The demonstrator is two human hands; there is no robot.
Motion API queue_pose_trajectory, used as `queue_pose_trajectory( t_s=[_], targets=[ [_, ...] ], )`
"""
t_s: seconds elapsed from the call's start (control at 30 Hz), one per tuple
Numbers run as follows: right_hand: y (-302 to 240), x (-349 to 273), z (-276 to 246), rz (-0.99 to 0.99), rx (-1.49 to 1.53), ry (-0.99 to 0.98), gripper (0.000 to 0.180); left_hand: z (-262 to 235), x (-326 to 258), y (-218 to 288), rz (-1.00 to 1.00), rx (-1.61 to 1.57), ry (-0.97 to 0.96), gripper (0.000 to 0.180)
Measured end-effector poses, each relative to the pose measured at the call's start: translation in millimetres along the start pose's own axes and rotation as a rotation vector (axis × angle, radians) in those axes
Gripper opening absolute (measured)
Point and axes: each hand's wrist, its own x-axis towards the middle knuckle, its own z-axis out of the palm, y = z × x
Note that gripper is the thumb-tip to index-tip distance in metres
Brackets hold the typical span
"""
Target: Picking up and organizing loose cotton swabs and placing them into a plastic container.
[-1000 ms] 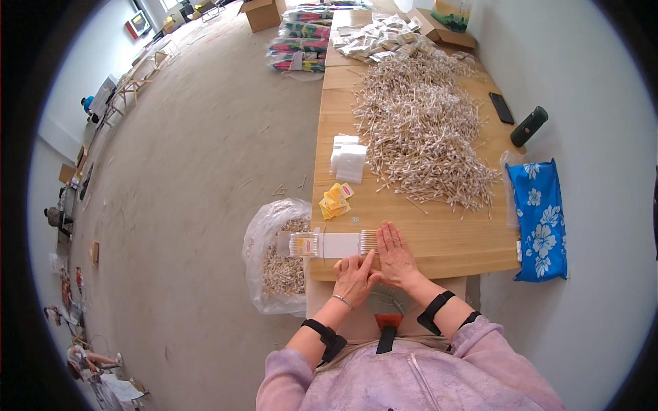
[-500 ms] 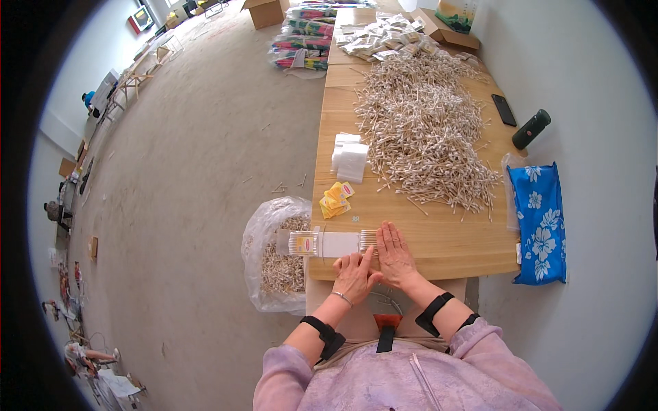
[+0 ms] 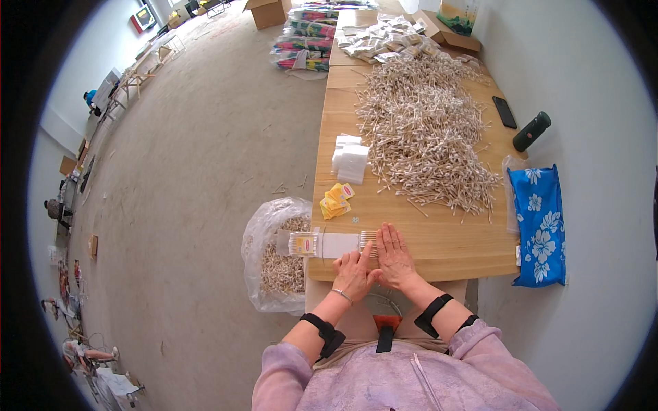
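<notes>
At the near edge of the table point(image 3: 466, 255), I see both hands at a short row of cotton swabs point(image 3: 366, 240).
From my remote seat, I make out the right hand point(image 3: 395, 264) lying open, fingers straight, at the row's right side; the left hand point(image 3: 352, 272) points its index finger onto the row, and I cannot tell whether it grips anything. The row sits at the right end of a white strip point(image 3: 340, 244); a yellow-labelled swab pack point(image 3: 302, 244) lies at its left end. Left of the table bulges a clear plastic bag point(image 3: 255, 236) of loose swabs point(image 3: 281, 268). Beyond lie yellow cards point(image 3: 336, 202), then white sachets point(image 3: 353, 163), beside a large swab heap point(image 3: 428, 130). Rightward I spot a blue floral package point(image 3: 538, 229), a dark flask point(image 3: 532, 131) and a phone point(image 3: 504, 112); farthest, a pile of packets point(image 3: 391, 36).
</notes>
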Motion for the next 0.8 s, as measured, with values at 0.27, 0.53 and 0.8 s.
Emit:
queue_pose_trajectory(
  t_s=[0.27, 0.53, 0.8],
  targets=[
    [0.3, 0.7, -1.5, 0.025, 0.009, -0.05, 0.098, -0.9, 3.2, -3.0, 0.025, 0.004, -0.029, 0.066],
    [0.3, 0.6, 2.7, 0.015, -0.003, -0.006, 0.097, -1.5, 8.0, -0.3, -0.018, -0.038, -0.011, 0.067],
    [-1.1, 0.7, 2.7, 0.023, 0.025, 0.005, 0.096, -1.9, 10.7, -2.6, -0.022, -0.001, -0.045, 0.068]
  ],
)
